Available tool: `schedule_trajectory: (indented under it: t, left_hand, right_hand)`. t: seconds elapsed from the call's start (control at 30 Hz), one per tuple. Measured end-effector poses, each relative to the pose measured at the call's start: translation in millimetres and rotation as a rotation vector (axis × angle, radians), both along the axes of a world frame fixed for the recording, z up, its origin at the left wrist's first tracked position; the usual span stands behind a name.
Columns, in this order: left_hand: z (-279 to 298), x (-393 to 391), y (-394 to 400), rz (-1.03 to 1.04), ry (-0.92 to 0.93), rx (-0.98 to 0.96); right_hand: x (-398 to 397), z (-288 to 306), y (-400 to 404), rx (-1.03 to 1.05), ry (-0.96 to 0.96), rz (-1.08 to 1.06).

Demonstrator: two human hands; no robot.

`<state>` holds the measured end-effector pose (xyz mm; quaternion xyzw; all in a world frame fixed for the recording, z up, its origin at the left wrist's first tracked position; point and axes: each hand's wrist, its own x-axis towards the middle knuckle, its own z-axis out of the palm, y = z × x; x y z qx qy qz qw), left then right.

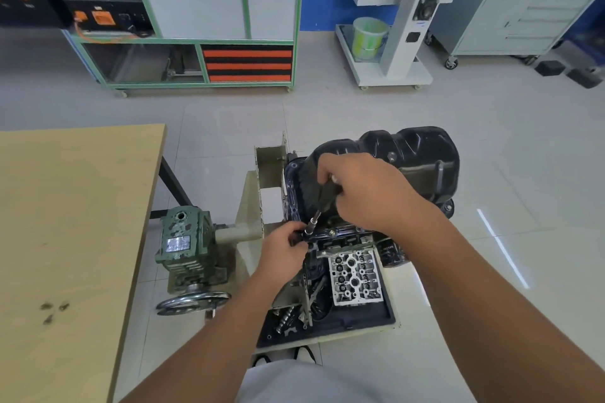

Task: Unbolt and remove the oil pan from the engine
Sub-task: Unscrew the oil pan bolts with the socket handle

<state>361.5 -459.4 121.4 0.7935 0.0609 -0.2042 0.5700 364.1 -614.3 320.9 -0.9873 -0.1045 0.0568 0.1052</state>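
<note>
Two hands, black-handled driver (pixel 322 203), glossy (ribbed) oil pan (pixel 415 154)

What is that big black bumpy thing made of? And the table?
The oil pan looks like metal painted glossy black: it shines and has pressed, rounded bumps. The table looks like pale wood or board, matte, with a few dark stains.

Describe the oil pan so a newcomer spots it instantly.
Start at the engine mounted upside down on the beige stand beside the wooden table. The oil pan is the glossy black, lumpy stamped shell capping its top, behind the right hand. Its neighbours below are bare silver metal; only it is black and bulging.
</note>
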Motion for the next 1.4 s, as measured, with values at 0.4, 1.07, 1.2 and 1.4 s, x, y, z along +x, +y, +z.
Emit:
schedule_trajectory:
  t: [0.4, 1.07, 1.2, 1.4]
  left_hand:
    - [13.3, 5.7, -4.2, 0.310, 0.188, -0.236]
    - [26.8, 23.8, -17.4, -0.236, -0.248, 0.518]
    - [34.8, 27.6, -20.6, -0.248, -0.197, 0.596]
    - [33.2, 40.3, -21.6, -0.422, -0.189, 0.608]
  right_hand:
    - [-3.1, -8.1, 21.2, 0.013, -0.024, 0.004]
    - [2.8, -6.2, 24.9, 0.002, -0.008, -0.139]
    - [5.4, -6.6, 23.2, -0.118, 0.072, -0.228]
    - [3.3, -2.9, 34.3, -0.072, 0.086, -0.117]
